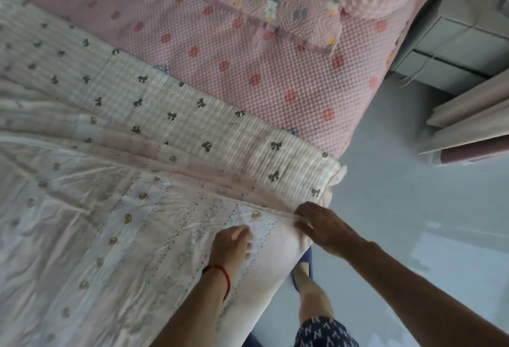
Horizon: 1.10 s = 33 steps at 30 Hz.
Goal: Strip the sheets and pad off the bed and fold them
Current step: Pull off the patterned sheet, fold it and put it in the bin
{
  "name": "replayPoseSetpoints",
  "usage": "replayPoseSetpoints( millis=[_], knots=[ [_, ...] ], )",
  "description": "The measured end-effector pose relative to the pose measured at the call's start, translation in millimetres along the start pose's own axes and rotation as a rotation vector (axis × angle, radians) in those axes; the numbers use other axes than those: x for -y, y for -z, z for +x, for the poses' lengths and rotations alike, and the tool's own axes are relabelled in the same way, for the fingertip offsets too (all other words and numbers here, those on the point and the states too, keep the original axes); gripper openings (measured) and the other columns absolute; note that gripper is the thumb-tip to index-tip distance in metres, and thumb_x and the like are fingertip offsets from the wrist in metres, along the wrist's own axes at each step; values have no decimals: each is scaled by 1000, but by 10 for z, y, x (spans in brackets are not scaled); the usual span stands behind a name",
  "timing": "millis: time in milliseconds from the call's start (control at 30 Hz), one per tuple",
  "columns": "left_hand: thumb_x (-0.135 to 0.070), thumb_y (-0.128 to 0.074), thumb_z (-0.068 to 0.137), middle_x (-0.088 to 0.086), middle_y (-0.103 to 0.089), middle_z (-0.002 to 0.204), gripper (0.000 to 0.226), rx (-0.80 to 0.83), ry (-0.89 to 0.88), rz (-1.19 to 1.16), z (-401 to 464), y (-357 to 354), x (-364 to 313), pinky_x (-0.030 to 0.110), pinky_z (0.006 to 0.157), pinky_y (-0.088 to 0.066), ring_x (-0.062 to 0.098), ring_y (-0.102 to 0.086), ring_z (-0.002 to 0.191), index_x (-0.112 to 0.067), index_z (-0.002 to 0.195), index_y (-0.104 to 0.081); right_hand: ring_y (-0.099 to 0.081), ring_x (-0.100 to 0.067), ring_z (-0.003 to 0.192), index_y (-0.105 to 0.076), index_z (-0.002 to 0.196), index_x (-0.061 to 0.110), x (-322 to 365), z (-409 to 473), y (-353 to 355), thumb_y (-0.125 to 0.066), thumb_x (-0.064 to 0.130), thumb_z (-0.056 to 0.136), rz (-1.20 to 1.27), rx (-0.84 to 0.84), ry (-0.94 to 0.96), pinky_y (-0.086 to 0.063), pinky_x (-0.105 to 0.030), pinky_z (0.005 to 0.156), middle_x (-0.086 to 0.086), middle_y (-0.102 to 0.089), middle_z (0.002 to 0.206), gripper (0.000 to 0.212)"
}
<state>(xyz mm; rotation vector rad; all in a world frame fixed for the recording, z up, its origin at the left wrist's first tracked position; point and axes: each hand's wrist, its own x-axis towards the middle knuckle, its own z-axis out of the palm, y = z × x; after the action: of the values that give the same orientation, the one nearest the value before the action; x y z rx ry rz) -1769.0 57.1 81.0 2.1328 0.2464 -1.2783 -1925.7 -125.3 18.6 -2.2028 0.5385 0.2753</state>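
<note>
Sheets lay rumpled over the near part of the bed: a pale pink sheet (91, 236) with small gold motifs, and beside it a folded-back quilted pad (209, 131) printed with dark bows. Your right hand (319, 225) pinched a gathered ridge of the sheet at the bed's corner, just under the pad's folded end. Your left hand (234, 244), a red string at its wrist, rested on the sheet nearby with fingers curled loosely, grasping nothing. Farther off lay a pink dotted mattress cover (275, 71), then the grey floor (413, 195).
</note>
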Motion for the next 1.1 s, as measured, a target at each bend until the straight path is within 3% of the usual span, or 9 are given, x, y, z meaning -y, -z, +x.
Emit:
replayPoseSetpoints(
  millis=[133,233,300,400,467,633,900,1000,1100],
  knots=[
    [-32,-67,96,19,-70,106,30,4,177,-580,30,130,195,44,77,-61,32,-69,101,-5,111,-63,-66,-15,69,-67,102,18,468,-614,-401,-32,51,106,-115,-129,211,-54,-24,62,4,-65,87,48],
    [-23,-71,93,21,-69,114,38,-31,177,-672,-24,424,548,48,85,-58,33,-66,100,0,122,-63,-66,-12,69,-66,101,21,779,-986,-721,-39,46,104,-136,-192,268,-57,-24,62,6,-66,85,38],
    [-18,-73,92,24,-69,111,34,-75,148,-647,-152,606,821,46,78,-62,34,-68,96,5,115,-63,-66,-14,70,-64,102,21,904,-1175,-958,-36,47,105,-165,-226,264,-58,-27,60,6,-66,86,38],
    [-19,-81,85,25,-73,92,38,-105,67,-532,-469,903,1344,47,68,-64,34,-73,79,10,103,-65,-64,-19,66,-61,100,19,1170,-1546,-1429,-64,22,89,-186,-250,205,-57,-30,53,3,-62,84,12],
    [-19,-82,82,25,-73,86,35,-97,37,-509,-690,1078,1673,42,59,-63,34,-74,78,10,95,-67,-60,-22,67,-60,98,17,1315,-1793,-1747,-72,4,75,-169,-211,104,-56,-34,54,1,-58,86,29],
    [-26,-83,81,23,-75,84,36,-134,-1,-462,-1181,1581,2590,31,42,-56,34,-75,78,7,90,-71,-66,-32,93,-62,109,14,1850,-2309,-2461,-67,0,81,-201,-142,-58,-57,-43,74,-7,-64,103,32],
    [-23,-82,83,19,-75,76,30,-260,59,-336,-1486,2237,3701,55,74,-62,35,-76,73,5,90,-72,-62,-27,107,-53,124,17,2290,-2762,-3423,-53,12,98,-226,143,-36,-53,-38,89,-4,-59,118,27],
    [-19,-80,84,16,-75,72,23,-280,37,-321,-1580,2420,3888,45,65,-64,30,-75,66,2,86,-71,-66,-31,97,-59,116,13,2395,-2894,-3661,-59,7,92,-178,103,-17,-55,-41,81,-8,-64,108,24],
    [-26,-85,78,18,-76,80,29,-284,37,-236,-1560,2585,4042,49,77,-63,32,-76,74,0,84,-74,-67,-31,86,-60,106,14,2477,-3005,-3831,-65,2,80,-181,64,-52,-56,-44,70,-7,-64,98,29]
  ],
)
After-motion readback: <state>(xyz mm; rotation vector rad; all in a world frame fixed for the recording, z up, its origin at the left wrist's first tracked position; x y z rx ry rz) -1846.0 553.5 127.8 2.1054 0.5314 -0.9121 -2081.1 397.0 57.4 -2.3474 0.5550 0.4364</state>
